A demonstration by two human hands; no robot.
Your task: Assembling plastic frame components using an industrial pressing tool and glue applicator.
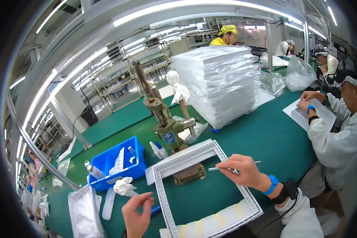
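right hand [244, 171] pinches thin metal tool [235, 166], centre-right, over white frame [210, 190] | left hand [137, 216] lower left, fingertips pinched, contents cannot tell | hand press [166, 127] behind frame

Right hand [242, 170] pinches with curled fingers; left hand [137, 214] hovers, fingertips together.

Right hand [244, 171] pinches thin metal tweezers [233, 166] over the white rectangular frame [210, 158] lying flat on the green table [265, 135]. Left hand [137, 214] hovers near the frame's left edge, fingers loosely curled, holding nothing visible. Small manual press [166, 127] stands behind the frame, blue bin [117, 162] to its left. 1 co-worker [341, 131] sits at right beside a wrapped stack of white sheets [220, 81].
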